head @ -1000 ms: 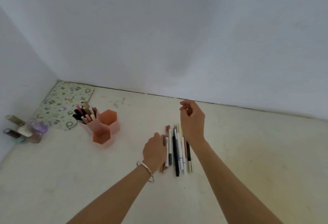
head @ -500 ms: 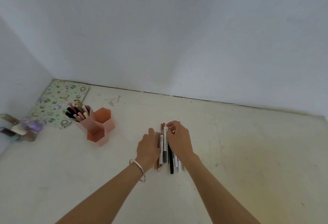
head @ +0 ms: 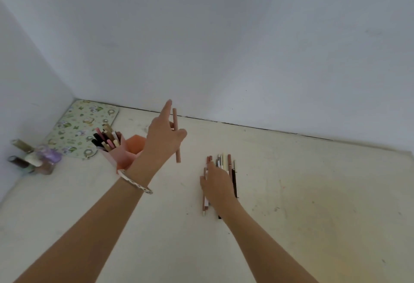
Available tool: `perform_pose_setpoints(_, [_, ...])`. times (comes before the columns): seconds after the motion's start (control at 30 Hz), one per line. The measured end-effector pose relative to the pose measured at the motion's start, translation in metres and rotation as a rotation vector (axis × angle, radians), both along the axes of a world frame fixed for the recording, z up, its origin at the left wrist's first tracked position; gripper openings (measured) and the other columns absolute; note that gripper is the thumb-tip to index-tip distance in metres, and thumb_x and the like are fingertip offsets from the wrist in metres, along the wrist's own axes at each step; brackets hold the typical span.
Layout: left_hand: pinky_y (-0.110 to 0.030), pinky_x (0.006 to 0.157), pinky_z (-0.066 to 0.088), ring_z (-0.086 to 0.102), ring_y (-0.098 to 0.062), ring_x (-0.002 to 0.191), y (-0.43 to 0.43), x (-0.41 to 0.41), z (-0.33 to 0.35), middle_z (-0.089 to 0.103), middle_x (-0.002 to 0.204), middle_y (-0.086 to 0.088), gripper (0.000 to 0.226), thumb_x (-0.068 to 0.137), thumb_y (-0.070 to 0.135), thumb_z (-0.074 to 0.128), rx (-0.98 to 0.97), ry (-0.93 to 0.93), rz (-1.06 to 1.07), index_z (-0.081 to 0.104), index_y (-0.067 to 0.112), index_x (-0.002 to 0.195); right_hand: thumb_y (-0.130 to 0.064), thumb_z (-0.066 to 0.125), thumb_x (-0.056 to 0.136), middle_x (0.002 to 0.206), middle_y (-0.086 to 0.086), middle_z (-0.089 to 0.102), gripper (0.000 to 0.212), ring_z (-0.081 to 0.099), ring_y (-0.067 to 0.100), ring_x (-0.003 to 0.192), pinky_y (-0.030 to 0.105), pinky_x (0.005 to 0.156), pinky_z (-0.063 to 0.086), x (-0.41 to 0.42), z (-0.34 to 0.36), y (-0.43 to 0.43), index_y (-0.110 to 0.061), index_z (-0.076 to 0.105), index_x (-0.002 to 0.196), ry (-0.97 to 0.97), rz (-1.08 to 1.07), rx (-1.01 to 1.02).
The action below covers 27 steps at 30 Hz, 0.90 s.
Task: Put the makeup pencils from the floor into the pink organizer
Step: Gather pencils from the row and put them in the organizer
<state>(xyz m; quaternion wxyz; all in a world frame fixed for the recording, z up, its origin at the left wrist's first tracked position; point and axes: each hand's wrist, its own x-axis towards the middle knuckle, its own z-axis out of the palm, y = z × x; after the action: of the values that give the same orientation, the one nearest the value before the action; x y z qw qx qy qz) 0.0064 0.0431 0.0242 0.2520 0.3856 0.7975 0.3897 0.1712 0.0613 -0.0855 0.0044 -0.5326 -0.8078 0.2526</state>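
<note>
Transfer step: one pencil lifted, row of pencils awaiting pickup.

Bottles (head: 31,159) and a patterned mat (head: 83,125) occupy the left corner. The pink organizer (head: 125,151), a hexagonal-celled plastic holder, already carries pencils in its left cell. Just right of it, the left hand (head: 164,141) pinches a slim dusty-pink pencil (head: 176,139) upright; next move, by judgement: lower it tip-first into an open cell. The right hand (head: 218,185) rests fingers-down on the floor pencils (head: 230,166); whether it grips one cannot be told.
</note>
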Motion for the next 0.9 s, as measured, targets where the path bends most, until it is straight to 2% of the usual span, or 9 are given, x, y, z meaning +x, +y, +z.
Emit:
perform_pose_setpoints(0.07, [-0.016, 0.057, 0.04, 0.053, -0.006, 0.071, -0.004, 0.001, 0.005, 0.054, 0.093, 0.001, 0.075, 0.083, 0.01, 0.063, -0.004, -0.017, -0.001, 0.034, 0.027, 0.15, -0.011, 0.043, 0.099, 0.113, 0.01, 0.065, 0.049, 0.064, 0.022, 0.095, 0.029, 0.071, 0.05, -0.008, -0.007, -0.009, -0.008, 0.031, 0.147, -0.096, 0.025, 0.063])
perform_pose_setpoints(0.17, [-0.017, 0.055, 0.04, 0.06, -0.012, 0.079, -0.014, 0.003, 0.003, 0.056, 0.11, -0.004, 0.067, 0.08, 0.008, 0.066, 0.024, -0.043, 0.044, 0.041, 0.028, 0.14, -0.009, 0.035, 0.102, 0.101, 0.009, 0.066, 0.037, 0.065, 0.022, 0.086, 0.031, 0.068, 0.051, -0.015, -0.01, -0.014, -0.009, 0.038, 0.139, -0.056, -0.014, 0.095])
perform_pose_setpoints(0.33, [-0.027, 0.069, 0.055, 0.066, -0.013, 0.081, -0.04, -0.039, 0.017, 0.062, 0.098, 0.001, 0.063, 0.078, 0.001, 0.066, 0.271, -0.069, 0.279, 0.044, 0.032, 0.129, -0.006, 0.043, 0.096, 0.106, 0.014, 0.063, 0.048, 0.064, 0.026, 0.086, 0.032, 0.06, 0.046, -0.025, 0.002, -0.001, -0.009, 0.031, 0.142, -0.031, 0.027, 0.094])
perform_pose_setpoints(0.43, [-0.008, 0.058, 0.048, 0.065, -0.007, 0.079, -0.054, -0.067, 0.024, 0.064, 0.1, 0.0, 0.065, 0.077, 0.0, 0.066, 0.319, -0.047, 0.363, 0.044, 0.032, 0.13, 0.0, 0.044, 0.095, 0.103, 0.011, 0.066, 0.04, 0.066, 0.024, 0.086, 0.033, 0.06, 0.052, -0.031, 0.004, -0.004, -0.007, 0.036, 0.134, -0.152, 0.05, 0.064])
perform_pose_setpoints(0.5, [-0.004, 0.051, 0.044, 0.064, -0.001, 0.078, -0.061, -0.076, 0.026, 0.064, 0.102, 0.001, 0.067, 0.078, -0.002, 0.066, 0.329, -0.042, 0.369, 0.044, 0.033, 0.13, 0.0, 0.043, 0.096, 0.103, 0.009, 0.067, 0.038, 0.068, 0.024, 0.089, 0.032, 0.065, 0.055, -0.035, 0.0, -0.01, -0.007, 0.037, 0.133, -0.208, 0.07, 0.048])
perform_pose_setpoints(0.67, [-0.01, 0.052, 0.049, 0.063, 0.007, 0.073, -0.068, -0.073, 0.027, 0.063, 0.096, 0.006, 0.067, 0.077, -0.004, 0.064, 0.384, -0.063, 0.35, 0.045, 0.038, 0.125, 0.003, 0.04, 0.095, 0.101, 0.008, 0.066, 0.03, 0.066, 0.023, 0.087, 0.031, 0.063, 0.051, -0.044, -0.008, -0.021, -0.008, 0.044, 0.123, -0.203, 0.081, 0.022])
perform_pose_setpoints(0.77, [-0.015, 0.056, 0.053, 0.064, 0.006, 0.075, -0.066, -0.07, 0.027, 0.063, 0.095, 0.007, 0.068, 0.077, -0.003, 0.065, 0.405, -0.071, 0.328, 0.045, 0.038, 0.127, -0.011, 0.042, 0.099, 0.101, 0.007, 0.066, 0.021, 0.067, 0.023, 0.087, 0.031, 0.064, 0.051, -0.051, -0.007, -0.021, -0.008, 0.045, 0.12, -0.11, 0.03, 0.036])
perform_pose_setpoints(0.83, [-0.008, 0.057, 0.05, 0.064, 0.007, 0.077, -0.063, -0.069, 0.027, 0.063, 0.096, 0.006, 0.068, 0.077, -0.002, 0.067, 0.42, -0.047, 0.313, 0.044, 0.036, 0.128, -0.022, 0.045, 0.1, 0.1, 0.007, 0.064, 0.031, 0.066, 0.025, 0.088, 0.031, 0.064, 0.049, -0.057, -0.005, -0.024, -0.01, 0.039, 0.128, -0.014, 0.031, 0.021])
perform_pose_setpoints(0.9, [-0.004, 0.056, 0.048, 0.063, 0.008, 0.077, -0.06, -0.069, 0.027, 0.063, 0.097, 0.007, 0.067, 0.078, -0.001, 0.067, 0.421, -0.034, 0.307, 0.044, 0.037, 0.129, -0.015, 0.045, 0.098, 0.107, 0.011, 0.06, 0.05, 0.063, 0.028, 0.094, 0.033, 0.069, 0.047, -0.061, -0.006, -0.031, -0.013, 0.026, 0.145, -0.049, 0.122, -0.057])
